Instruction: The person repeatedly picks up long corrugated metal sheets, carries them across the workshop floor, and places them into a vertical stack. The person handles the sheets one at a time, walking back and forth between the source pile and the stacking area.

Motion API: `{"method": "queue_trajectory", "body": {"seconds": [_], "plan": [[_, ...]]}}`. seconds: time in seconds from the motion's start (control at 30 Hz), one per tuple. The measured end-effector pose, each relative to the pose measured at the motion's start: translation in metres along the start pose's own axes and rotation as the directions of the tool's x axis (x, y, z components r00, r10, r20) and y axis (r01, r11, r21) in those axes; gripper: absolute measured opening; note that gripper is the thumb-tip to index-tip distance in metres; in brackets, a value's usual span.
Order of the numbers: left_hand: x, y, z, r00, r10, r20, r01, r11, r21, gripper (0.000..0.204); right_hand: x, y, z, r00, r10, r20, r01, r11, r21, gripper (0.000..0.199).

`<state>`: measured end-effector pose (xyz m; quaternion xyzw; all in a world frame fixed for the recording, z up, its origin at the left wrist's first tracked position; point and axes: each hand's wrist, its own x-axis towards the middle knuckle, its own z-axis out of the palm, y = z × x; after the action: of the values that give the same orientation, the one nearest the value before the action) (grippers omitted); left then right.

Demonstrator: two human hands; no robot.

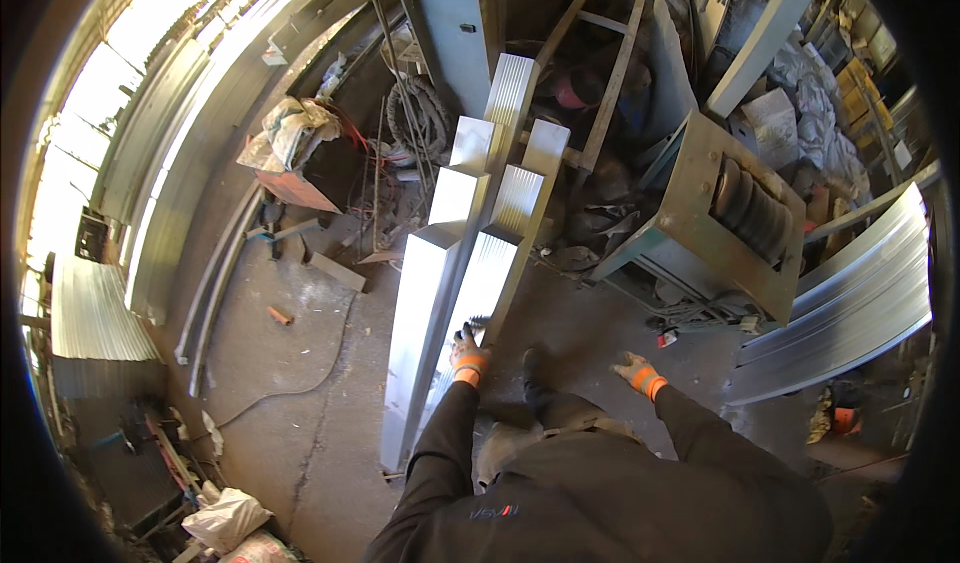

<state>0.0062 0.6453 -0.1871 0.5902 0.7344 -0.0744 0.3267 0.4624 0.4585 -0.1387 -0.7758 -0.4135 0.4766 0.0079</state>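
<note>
Closest to the camera, clad in a dark jacket (600, 493). Reaching forward with the left hand (466, 356), gloved with an orange cuff, to the near part of the long silver metal panels (425, 293); cannot tell whether pinching an edge or only resting on top. Holding the right hand (638, 371), gloved likewise, out over the floor (280, 363) with fingers loosely spread, well apart from the panels. Stacked side by side just left of center, running away from the body with stepped far ends, some ribbed. To their right, a boxy metal stand (690, 203) with dark rollers (745, 213); farther back, a ladder (620, 63). To the left, across the floor, a box (295, 191) heaped with crumpled sacking (300, 128). At lower left, a pale sack (228, 518).
</note>
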Motion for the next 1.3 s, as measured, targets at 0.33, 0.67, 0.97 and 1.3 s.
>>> {"method": "queue_trajectory", "body": {"seconds": [0.33, 0.67, 0.97, 1.3], "plan": [[-0.207, -0.121, 0.085, 0.922, 0.021, 0.388, 0.095, 0.956, -0.277, 0.11, -0.045, 0.0, 0.04, 0.996, -0.062, 0.069, 0.042, 0.965, 0.258, 0.091], [-0.399, -0.174, 0.214, 0.944, -0.027, 0.33, 0.138, 0.937, -0.32, 0.082, -0.201, 0.281, 0.06, 0.978, 0.18, -0.102, -0.179, 0.984, 0.021, 0.096], [-0.502, -0.112, 0.258, 0.839, 0.349, 0.418, -0.214, 0.917, -0.337, 0.065, -0.269, 0.454, -0.111, 0.732, 0.416, -0.539, -0.233, 0.897, 0.375, 0.101], [-0.476, 0.108, 0.278, 0.879, 0.156, 0.451, 0.08, 0.884, -0.461, 0.091, -0.297, 0.668, -0.521, 0.095, 0.381, -0.92, 0.093, 0.916, 0.389, 0.124]]}}
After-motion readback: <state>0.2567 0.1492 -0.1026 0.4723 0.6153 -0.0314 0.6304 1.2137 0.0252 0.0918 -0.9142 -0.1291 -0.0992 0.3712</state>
